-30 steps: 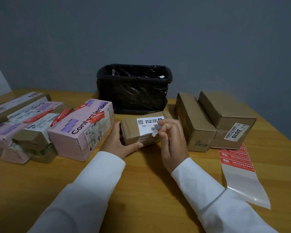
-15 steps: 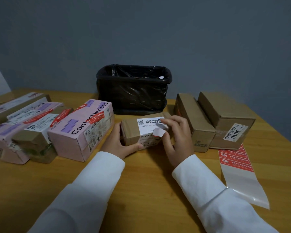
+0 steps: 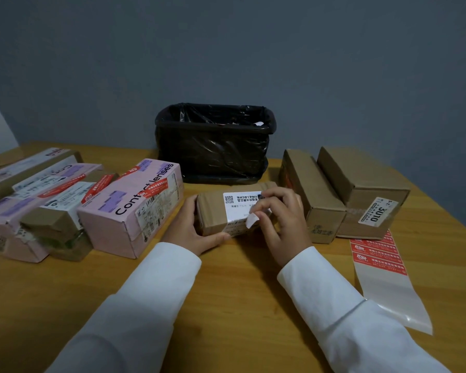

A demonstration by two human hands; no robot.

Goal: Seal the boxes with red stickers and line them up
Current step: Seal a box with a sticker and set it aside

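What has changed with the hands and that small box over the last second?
The right hand slid along the small brown box, fingers still picking at the peeling corner of its white label, lifted a little more. The left hand keeps holding the box; the other boxes and sticker strip stayed put.

Two white-sleeved arms are reaching forward. The left hand (image 3: 191, 228) is gripping the box's (image 3: 213, 214) left end, while the right hand's (image 3: 283, 222) fingertips (image 3: 256, 211) are pinching a peeled label corner (image 3: 252, 220).

Pink box (image 3: 135, 208), red stickers (image 3: 378, 255), black bin (image 3: 213, 154).
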